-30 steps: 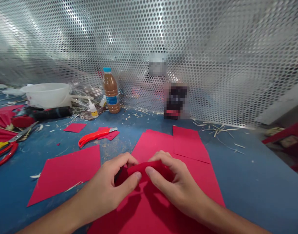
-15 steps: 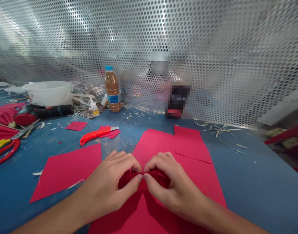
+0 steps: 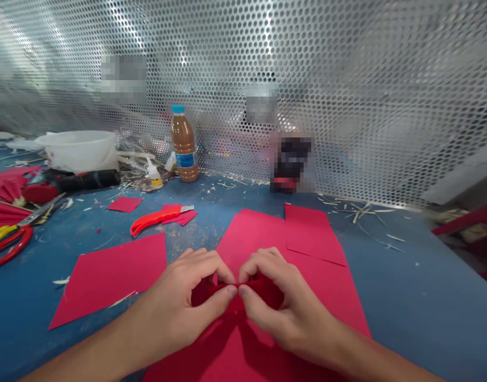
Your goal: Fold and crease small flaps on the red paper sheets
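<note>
Both my hands meet at the lower middle of the view, thumbs and index fingers nearly tip to tip. My left hand (image 3: 196, 297) pinches a piece of red paper (image 3: 263, 289), and my right hand (image 3: 279, 302) pinches the same piece close beside it. The pinched edge runs across between the fingertips; much of the piece is hidden by my hands. Beneath lies a large red sheet (image 3: 319, 292), with a smaller red piece (image 3: 313, 233) on its upper right part. Left of my hands, another red sheet (image 3: 112, 276) lies flat.
An orange-handled knife (image 3: 156, 218) lies beyond my left hand near small red scraps. Scissors (image 3: 18, 239), a power tool (image 3: 72, 183), a white bucket (image 3: 80, 151), a glue bottle (image 3: 153, 174) and a brown bottle (image 3: 183, 146) stand or lie leftward. A perforated metal panel (image 3: 211, 69) rises behind.
Both hands have shifted very slightly to the right, still pinching the red paper. The sheets and tools on the table lie as before.
</note>
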Action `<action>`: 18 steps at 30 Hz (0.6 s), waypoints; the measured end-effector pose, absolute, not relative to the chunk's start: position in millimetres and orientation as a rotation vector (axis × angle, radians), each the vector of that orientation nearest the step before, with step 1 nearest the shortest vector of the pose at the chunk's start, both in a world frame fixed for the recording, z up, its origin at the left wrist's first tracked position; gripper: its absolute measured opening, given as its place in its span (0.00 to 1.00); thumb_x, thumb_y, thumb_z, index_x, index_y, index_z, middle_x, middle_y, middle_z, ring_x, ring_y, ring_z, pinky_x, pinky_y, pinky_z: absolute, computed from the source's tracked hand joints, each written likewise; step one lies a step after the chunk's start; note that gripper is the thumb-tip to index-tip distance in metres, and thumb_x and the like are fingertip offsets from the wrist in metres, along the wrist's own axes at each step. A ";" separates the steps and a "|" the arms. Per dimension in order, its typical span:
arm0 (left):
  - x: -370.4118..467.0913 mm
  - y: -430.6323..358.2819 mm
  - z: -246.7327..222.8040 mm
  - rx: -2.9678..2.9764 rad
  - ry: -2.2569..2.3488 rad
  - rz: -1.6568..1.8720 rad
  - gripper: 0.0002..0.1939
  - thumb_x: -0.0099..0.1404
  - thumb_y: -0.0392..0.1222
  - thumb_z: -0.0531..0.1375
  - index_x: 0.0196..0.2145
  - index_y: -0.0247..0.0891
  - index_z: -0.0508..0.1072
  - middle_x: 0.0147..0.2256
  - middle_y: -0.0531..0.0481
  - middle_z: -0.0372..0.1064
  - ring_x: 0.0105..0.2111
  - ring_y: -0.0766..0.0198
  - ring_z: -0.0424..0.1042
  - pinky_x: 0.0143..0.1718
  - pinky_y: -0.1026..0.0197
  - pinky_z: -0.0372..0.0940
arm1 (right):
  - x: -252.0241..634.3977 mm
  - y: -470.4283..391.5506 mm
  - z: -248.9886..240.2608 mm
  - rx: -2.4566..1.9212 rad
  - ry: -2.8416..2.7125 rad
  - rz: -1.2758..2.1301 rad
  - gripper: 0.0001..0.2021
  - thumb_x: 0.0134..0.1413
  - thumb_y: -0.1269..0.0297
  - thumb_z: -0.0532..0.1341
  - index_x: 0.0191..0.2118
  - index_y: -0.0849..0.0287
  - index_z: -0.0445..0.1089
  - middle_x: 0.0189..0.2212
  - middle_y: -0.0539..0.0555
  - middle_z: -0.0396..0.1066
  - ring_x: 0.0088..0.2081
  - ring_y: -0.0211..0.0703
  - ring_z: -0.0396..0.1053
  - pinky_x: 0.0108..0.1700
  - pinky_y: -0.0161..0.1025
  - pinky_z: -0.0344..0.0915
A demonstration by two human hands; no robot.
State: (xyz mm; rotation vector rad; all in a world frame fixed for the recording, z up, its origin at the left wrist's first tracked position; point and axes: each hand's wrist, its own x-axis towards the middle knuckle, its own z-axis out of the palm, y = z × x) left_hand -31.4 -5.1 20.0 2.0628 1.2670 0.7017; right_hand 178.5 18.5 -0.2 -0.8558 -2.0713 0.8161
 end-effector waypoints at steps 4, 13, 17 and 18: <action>-29.9 -8.6 19.2 2.035 1.241 0.736 0.07 0.72 0.39 0.59 0.34 0.44 0.72 0.34 0.58 0.72 0.36 0.63 0.70 0.45 0.56 0.57 | 179.6 18.5 2.6 -0.787 -2.091 0.818 0.07 0.55 0.75 0.57 0.33 0.54 0.65 0.28 0.44 0.69 0.31 0.39 0.62 0.38 0.41 0.58; -20.8 -11.3 11.4 1.863 1.151 1.018 0.07 0.72 0.38 0.60 0.34 0.43 0.74 0.33 0.55 0.73 0.36 0.62 0.72 0.42 0.56 0.62 | 185.5 18.3 2.3 -0.770 -1.977 0.945 0.05 0.64 0.70 0.59 0.38 0.53 0.70 0.30 0.46 0.74 0.33 0.40 0.68 0.40 0.40 0.63; -18.7 -11.8 10.0 1.855 1.132 1.074 0.07 0.72 0.37 0.61 0.34 0.43 0.74 0.33 0.55 0.73 0.36 0.63 0.72 0.41 0.58 0.63 | 185.4 18.6 1.2 -0.753 -1.973 0.928 0.04 0.65 0.69 0.59 0.38 0.53 0.69 0.29 0.46 0.74 0.32 0.41 0.68 0.40 0.41 0.63; -18.5 -12.2 9.8 1.854 1.130 1.082 0.07 0.72 0.36 0.61 0.34 0.43 0.74 0.33 0.55 0.73 0.36 0.63 0.72 0.41 0.58 0.63 | 185.5 18.6 1.4 -0.752 -1.973 0.929 0.04 0.65 0.69 0.59 0.38 0.53 0.70 0.29 0.46 0.74 0.32 0.41 0.68 0.40 0.41 0.63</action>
